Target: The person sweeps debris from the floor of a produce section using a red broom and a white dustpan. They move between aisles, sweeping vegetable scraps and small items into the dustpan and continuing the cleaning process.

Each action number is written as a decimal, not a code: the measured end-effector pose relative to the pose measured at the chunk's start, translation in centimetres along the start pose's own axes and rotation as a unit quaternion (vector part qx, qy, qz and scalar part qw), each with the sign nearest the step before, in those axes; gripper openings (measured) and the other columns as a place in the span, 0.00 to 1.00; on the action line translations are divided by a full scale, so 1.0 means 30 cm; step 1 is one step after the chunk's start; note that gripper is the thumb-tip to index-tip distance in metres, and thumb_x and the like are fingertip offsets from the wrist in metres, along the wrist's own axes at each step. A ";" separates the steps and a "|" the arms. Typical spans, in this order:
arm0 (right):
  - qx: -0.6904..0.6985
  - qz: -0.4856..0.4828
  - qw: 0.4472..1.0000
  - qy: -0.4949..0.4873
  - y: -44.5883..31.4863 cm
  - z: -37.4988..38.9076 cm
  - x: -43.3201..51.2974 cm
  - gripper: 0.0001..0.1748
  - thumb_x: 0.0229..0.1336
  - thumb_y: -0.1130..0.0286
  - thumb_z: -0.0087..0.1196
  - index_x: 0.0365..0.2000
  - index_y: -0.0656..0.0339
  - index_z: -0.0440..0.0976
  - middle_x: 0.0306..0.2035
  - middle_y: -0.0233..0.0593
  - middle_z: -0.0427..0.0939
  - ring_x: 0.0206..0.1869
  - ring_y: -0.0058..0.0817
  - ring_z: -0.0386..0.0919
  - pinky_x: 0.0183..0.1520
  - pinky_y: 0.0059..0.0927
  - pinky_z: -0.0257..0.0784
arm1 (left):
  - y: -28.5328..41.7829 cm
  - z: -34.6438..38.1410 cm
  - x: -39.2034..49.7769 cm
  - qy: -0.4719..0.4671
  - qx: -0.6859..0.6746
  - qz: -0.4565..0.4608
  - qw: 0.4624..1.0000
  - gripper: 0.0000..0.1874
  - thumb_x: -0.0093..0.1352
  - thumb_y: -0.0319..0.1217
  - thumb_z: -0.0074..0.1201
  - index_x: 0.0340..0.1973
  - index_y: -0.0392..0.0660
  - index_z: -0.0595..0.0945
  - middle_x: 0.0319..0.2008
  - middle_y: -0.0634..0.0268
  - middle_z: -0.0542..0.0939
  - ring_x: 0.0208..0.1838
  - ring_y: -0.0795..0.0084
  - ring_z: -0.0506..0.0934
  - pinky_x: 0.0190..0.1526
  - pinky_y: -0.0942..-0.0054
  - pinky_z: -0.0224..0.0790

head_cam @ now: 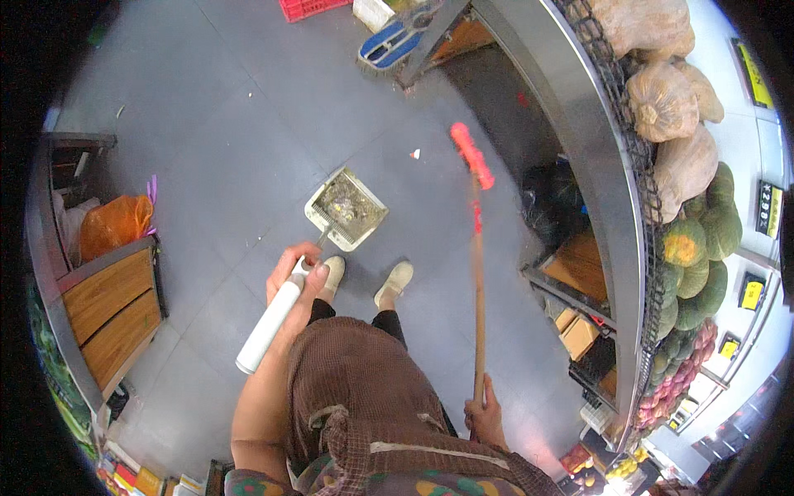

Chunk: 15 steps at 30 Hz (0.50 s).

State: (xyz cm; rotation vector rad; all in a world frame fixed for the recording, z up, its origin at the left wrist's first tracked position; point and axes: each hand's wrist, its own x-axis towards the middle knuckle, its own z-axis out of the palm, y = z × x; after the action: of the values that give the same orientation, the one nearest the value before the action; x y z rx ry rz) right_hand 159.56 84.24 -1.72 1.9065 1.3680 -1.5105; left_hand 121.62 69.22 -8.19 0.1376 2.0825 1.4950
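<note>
My left hand point(298, 282) grips the handle of a long-handled dustpan point(376, 218), together with a white cylinder point(263, 332) that slants down beside my forearm. The dustpan's pale, dirty pan lies on the grey tiled floor in front of my shoes, with debris in it. To the right, my right hand point(487, 412) is closed around the wooden stick of a broom point(479, 297), whose red head point(471, 155) is out over the floor ahead. A small white and red scrap point(415, 154) lies between the dustpan and the broom head.
A produce stand point(611, 186) with pumpkins point(664, 102) curves along the right; black bags point(549, 204) and cardboard boxes point(578, 336) sit beneath it. Ahead are a blue brush head point(391, 44) and a red crate point(310, 7). At left, a wood-panelled stand point(115, 310) holds an orange bag point(115, 226).
</note>
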 end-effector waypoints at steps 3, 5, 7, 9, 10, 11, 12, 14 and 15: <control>-0.074 -0.146 0.984 0.063 -0.165 0.007 0.257 0.38 0.57 0.74 0.47 0.66 0.56 0.47 0.20 0.32 0.68 0.18 0.19 0.65 0.19 0.25 0.62 | 0.014 0.004 -0.016 0.002 -0.009 0.020 1.000 0.14 0.64 0.36 0.59 0.41 0.45 0.76 0.31 0.69 0.73 0.36 0.78 0.69 0.40 0.78 0.64; -0.148 -0.196 0.964 0.106 -0.358 -0.005 0.536 0.39 0.54 0.74 0.46 0.67 0.55 0.46 0.20 0.31 0.65 0.18 0.20 0.65 0.20 0.26 0.62 | 0.004 0.014 -0.029 0.005 0.021 0.036 0.999 0.14 0.64 0.36 0.58 0.41 0.44 0.76 0.31 0.69 0.73 0.35 0.78 0.69 0.38 0.78 0.64; -0.257 -0.256 0.914 0.181 -0.620 -0.017 0.832 0.30 0.59 0.71 0.42 0.62 0.56 0.53 0.20 0.42 0.70 0.22 0.28 0.71 0.24 0.33 0.66 | -0.020 0.020 -0.046 -0.003 -0.023 0.017 1.000 0.14 0.64 0.37 0.59 0.40 0.44 0.76 0.32 0.69 0.74 0.35 0.78 0.69 0.38 0.78 0.64; -0.184 -0.276 0.928 0.169 -0.911 -0.001 1.074 0.26 0.62 0.72 0.41 0.60 0.58 0.55 0.22 0.39 0.70 0.21 0.29 0.70 0.22 0.34 0.66 | -0.046 0.021 -0.056 0.004 -0.037 0.012 0.999 0.15 0.64 0.38 0.59 0.40 0.43 0.76 0.32 0.69 0.74 0.35 0.78 0.69 0.38 0.78 0.64; -0.091 -0.263 0.953 0.121 -1.044 0.025 1.162 0.23 0.61 0.74 0.42 0.57 0.58 0.57 0.21 0.37 0.68 0.19 0.28 0.69 0.19 0.32 0.64 | -0.058 0.026 -0.054 0.016 -0.022 0.015 0.999 0.17 0.63 0.39 0.60 0.40 0.42 0.76 0.32 0.68 0.75 0.34 0.78 0.70 0.38 0.77 0.65; -0.029 -0.239 0.966 0.093 -1.155 0.062 1.225 0.19 0.59 0.75 0.45 0.51 0.60 0.58 0.21 0.36 0.67 0.18 0.26 0.68 0.17 0.32 0.62 | -0.067 0.030 -0.050 0.021 -0.037 0.019 0.999 0.17 0.63 0.40 0.61 0.40 0.42 0.76 0.32 0.68 0.75 0.34 0.78 0.70 0.38 0.77 0.65; -0.069 -0.236 0.966 0.079 -1.235 0.109 1.264 0.17 0.58 0.76 0.46 0.48 0.61 0.58 0.21 0.36 0.67 0.19 0.26 0.68 0.17 0.31 0.63 | -0.070 0.031 -0.050 0.025 -0.045 0.026 0.998 0.18 0.63 0.40 0.61 0.40 0.42 0.76 0.32 0.67 0.75 0.34 0.78 0.71 0.38 0.77 0.64; -0.075 -0.249 0.963 0.077 -1.278 0.211 1.287 0.20 0.56 0.76 0.47 0.49 0.62 0.57 0.23 0.39 0.69 0.21 0.29 0.71 0.21 0.34 0.66 | -0.066 0.037 -0.045 0.021 -0.070 0.009 0.997 0.18 0.62 0.40 0.62 0.40 0.42 0.76 0.32 0.67 0.74 0.36 0.77 0.70 0.39 0.77 0.64; -0.028 -0.285 0.957 0.038 -1.244 0.255 1.278 0.24 0.55 0.75 0.48 0.53 0.63 0.57 0.26 0.43 0.73 0.24 0.33 0.73 0.24 0.37 0.69 | -0.059 0.041 -0.043 0.019 -0.085 -0.003 0.996 0.18 0.62 0.39 0.61 0.40 0.42 0.76 0.33 0.67 0.74 0.36 0.77 0.70 0.39 0.77 0.64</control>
State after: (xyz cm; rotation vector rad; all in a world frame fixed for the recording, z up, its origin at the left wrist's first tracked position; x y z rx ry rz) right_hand 122.88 113.93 -28.07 1.6231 2.1021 -1.6206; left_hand 123.72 69.09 -9.54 0.0390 1.9728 1.6745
